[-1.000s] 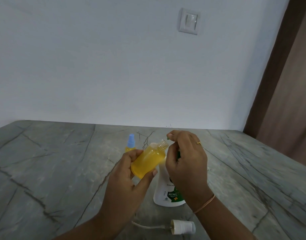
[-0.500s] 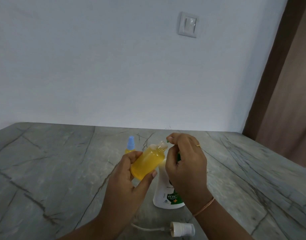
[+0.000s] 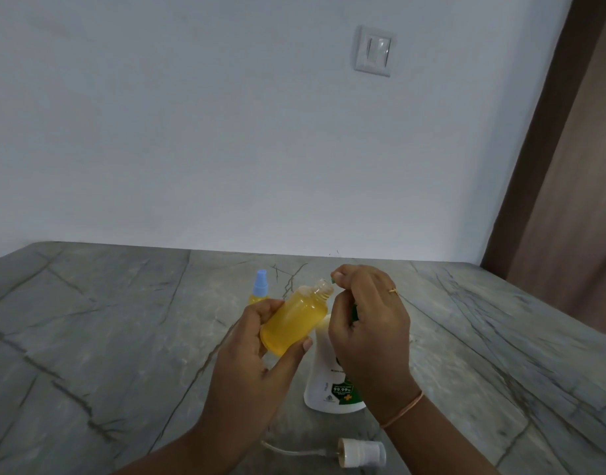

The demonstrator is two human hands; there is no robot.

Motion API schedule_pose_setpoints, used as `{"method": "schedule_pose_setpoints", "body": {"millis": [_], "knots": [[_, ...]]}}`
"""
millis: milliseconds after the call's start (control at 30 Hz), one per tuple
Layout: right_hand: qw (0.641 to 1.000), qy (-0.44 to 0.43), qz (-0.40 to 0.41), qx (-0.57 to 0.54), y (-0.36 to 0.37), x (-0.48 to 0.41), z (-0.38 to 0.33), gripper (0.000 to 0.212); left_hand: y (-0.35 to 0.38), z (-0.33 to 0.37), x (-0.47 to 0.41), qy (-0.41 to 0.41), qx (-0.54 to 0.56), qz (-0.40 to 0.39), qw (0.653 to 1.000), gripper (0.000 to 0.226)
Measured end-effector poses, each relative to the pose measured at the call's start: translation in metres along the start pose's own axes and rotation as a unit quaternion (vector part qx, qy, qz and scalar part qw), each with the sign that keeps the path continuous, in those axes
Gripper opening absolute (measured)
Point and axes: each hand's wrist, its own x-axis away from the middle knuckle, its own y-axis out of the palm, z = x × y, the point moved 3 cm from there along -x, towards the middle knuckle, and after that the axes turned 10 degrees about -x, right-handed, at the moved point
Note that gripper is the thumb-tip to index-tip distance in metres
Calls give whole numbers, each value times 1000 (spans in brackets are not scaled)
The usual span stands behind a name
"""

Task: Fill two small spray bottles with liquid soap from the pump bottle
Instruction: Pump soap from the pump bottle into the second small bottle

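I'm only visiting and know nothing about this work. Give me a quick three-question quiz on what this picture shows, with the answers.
1. True or false: the open bottle that the left hand holds is empty.
2. What colour is the cap of the small spray bottle standing on the table? A) red B) blue C) black
3. Fill in: the right hand pinches a small ____ piece beside the open bottle's mouth.

Key:
1. False. It is nearly full of yellow liquid.
2. B
3. Green. The green piece shows at the fingertips.
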Motion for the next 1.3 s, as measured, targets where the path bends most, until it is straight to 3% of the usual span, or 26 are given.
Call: {"method": "schedule_pose_setpoints", "body": {"millis": [333,867,1167,1300], "knots": [[999,30,-21,2,-3,-7,-2,22,0,0,0,-5,10,1,1000,40],[997,63,-39,2,-3,-9,0,24,8,8,4,-113,178,-98,973,43],[997,66,-35,-4,-3,-8,1,24,11,5,4,-113,148,-133,974,45],[997,64,-36,-1,-3,-8,0,24,9,2,1,-81,109,-109,985,43]]}}
